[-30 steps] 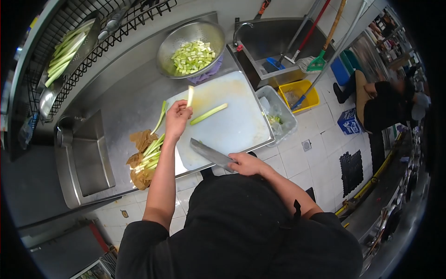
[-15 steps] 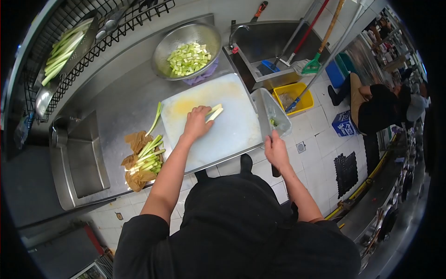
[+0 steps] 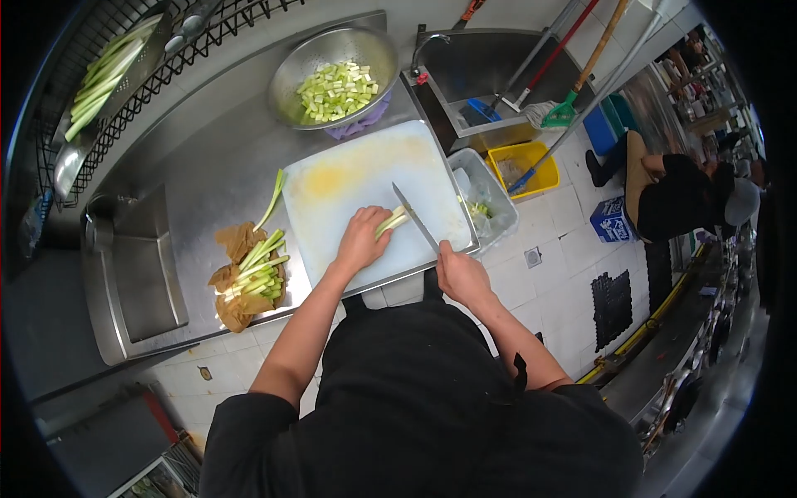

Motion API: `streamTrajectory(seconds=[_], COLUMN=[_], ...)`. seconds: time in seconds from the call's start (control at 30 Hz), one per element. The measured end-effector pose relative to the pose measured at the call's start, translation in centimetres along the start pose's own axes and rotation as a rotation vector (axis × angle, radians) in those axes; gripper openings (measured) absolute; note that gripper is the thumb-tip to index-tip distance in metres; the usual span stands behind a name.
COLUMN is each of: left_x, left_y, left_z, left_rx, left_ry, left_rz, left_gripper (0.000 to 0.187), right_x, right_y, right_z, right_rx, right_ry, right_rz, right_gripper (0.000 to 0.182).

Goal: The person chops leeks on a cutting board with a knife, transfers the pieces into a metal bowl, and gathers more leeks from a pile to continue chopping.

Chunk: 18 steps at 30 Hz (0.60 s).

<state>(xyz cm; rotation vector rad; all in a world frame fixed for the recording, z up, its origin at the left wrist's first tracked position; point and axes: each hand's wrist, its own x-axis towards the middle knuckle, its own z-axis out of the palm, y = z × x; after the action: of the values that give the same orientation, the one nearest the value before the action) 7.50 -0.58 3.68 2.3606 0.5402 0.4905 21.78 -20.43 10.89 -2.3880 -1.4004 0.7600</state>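
My left hand (image 3: 363, 239) is closed over pale green celery sticks (image 3: 393, 221), pressing them against the white cutting board (image 3: 332, 207). In my right hand (image 3: 462, 274) is a kitchen knife (image 3: 414, 217), gripped by its handle near the board's front right corner. Its blade points up and left, across the right end of the celery. Yellow stains mark the board's upper left. Beyond the board, a steel bowl (image 3: 286, 83) holds many cut celery pieces (image 3: 336, 91). Left of the board, more celery stalks (image 3: 264, 270) lie on crumpled brown paper (image 3: 241, 242).
A lined bin (image 3: 505, 217) with green scraps stands right of the board. Beyond it are a yellow mop bucket (image 3: 544, 178), a sink (image 3: 473, 66) and long-handled mops. A small basin (image 3: 154, 274) is at left. A person (image 3: 689, 195) is at far right.
My right hand has brought the knife from over the bin side onto the board, beside the celery. Green scraps now show in the bin. My left hand has shifted slightly toward me.
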Motion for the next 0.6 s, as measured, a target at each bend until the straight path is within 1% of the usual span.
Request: streamTrajectory(seconds=[0.03, 0.07, 0.13, 0.23, 0.3, 0.37, 0.4, 0.47, 0.5, 0.6], left_x=[0.3, 0.5, 0.7, 1.0, 1.0, 1.0, 0.9, 0.8, 0.8, 1.2], left_y=[0.2, 0.4, 0.4, 0.4, 0.4, 0.3, 0.0, -0.3, -0.3, -0.5], left_z=[0.1, 0.2, 0.6, 1.0, 1.2, 1.3, 1.5, 1.7, 1.7, 1.2], left_rx=[-0.007, -0.009, 0.021, 0.065, 0.064, 0.064, 0.055, 0.045, 0.029, 0.012], left_ry=[0.030, 0.034, -0.039, -0.045, -0.044, -0.043, -0.035, -0.026, -0.031, -0.037], left_rz=[0.049, 0.046, -0.023, -0.040, -0.042, -0.048, -0.018, 0.013, 0.006, -0.003], left_gripper=[0.032, 0.032, 0.033, 0.032, 0.032, 0.031, 0.030, 0.030, 0.030, 0.030], right_x=[-0.1, -0.1, -0.3, -1.1, -1.6, -1.4, -1.2, 1.1, 2.3, 4.3], right_y=[-0.2, -0.4, -0.7, -1.5, -2.2, -2.2, -2.1, -1.1, -1.0, -0.4], right_z=[-0.3, -0.5, -1.1, -2.1, -2.6, -2.0, -1.4, 1.4, 1.6, 1.4], right_rx=[-0.004, -0.017, -0.033, -0.034, -0.087, -0.081, -0.074, -0.030, 0.014, 0.020], right_ry=[-0.004, -0.001, 0.000, -0.024, -0.152, -0.159, -0.165, -0.128, -0.086, -0.088], right_rz=[-0.003, -0.011, -0.018, -0.026, 0.055, 0.071, 0.087, 0.049, 0.008, 0.025], right_gripper=[0.016, 0.016, 0.017, 0.016, 0.019, 0.020, 0.020, 0.020, 0.020, 0.020])
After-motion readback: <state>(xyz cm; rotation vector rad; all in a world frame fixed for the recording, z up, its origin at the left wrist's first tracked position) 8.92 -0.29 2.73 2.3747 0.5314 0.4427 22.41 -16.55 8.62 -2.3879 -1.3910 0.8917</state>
